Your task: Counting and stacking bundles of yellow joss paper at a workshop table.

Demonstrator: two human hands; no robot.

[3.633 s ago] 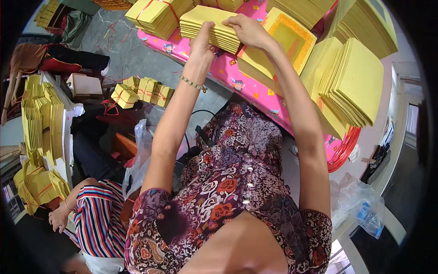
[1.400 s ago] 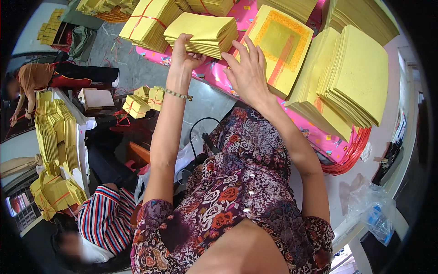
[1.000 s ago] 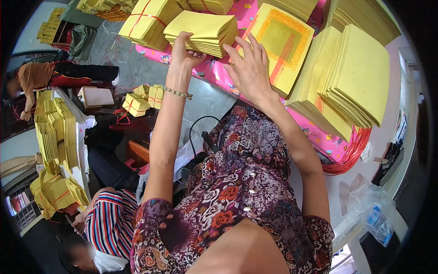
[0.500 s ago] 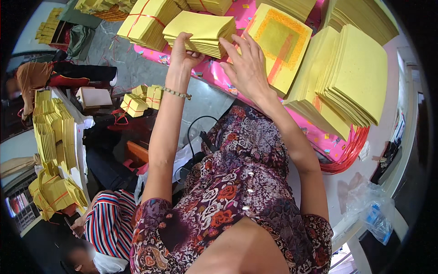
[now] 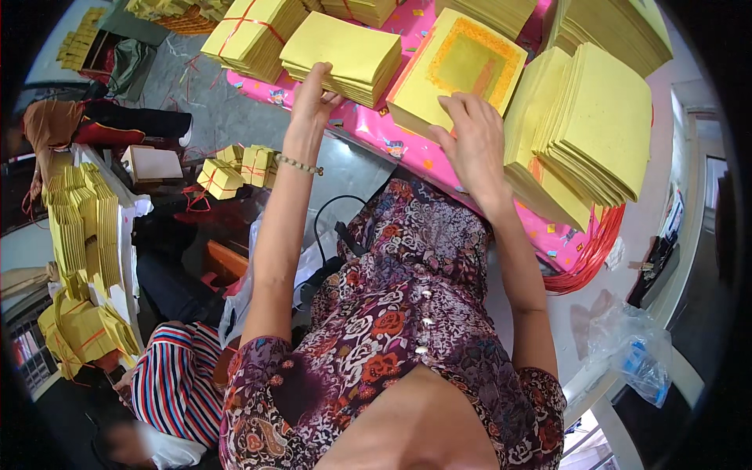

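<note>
My left hand (image 5: 309,98) grips the near edge of a thick stack of plain yellow paper sheets (image 5: 345,55) lying on the pink patterned table (image 5: 368,129). My right hand (image 5: 470,141) rests with fingers spread on the near corner of a second stack whose top sheet (image 5: 462,63) has an orange square border. Both forearms reach up from my floral dress.
A bundle tied with red string (image 5: 251,31) lies left of the plain stack. Fanned yellow piles (image 5: 595,133) fill the table's right side, with red strings (image 5: 587,262) hanging off the edge. A person in a striped shirt (image 5: 168,388) sits below left among more yellow bundles (image 5: 78,235).
My right hand has moved off the plain stack to the right, onto the orange-bordered stack. My left hand stays on the plain stack's edge. The person in stripes shifted slightly.
</note>
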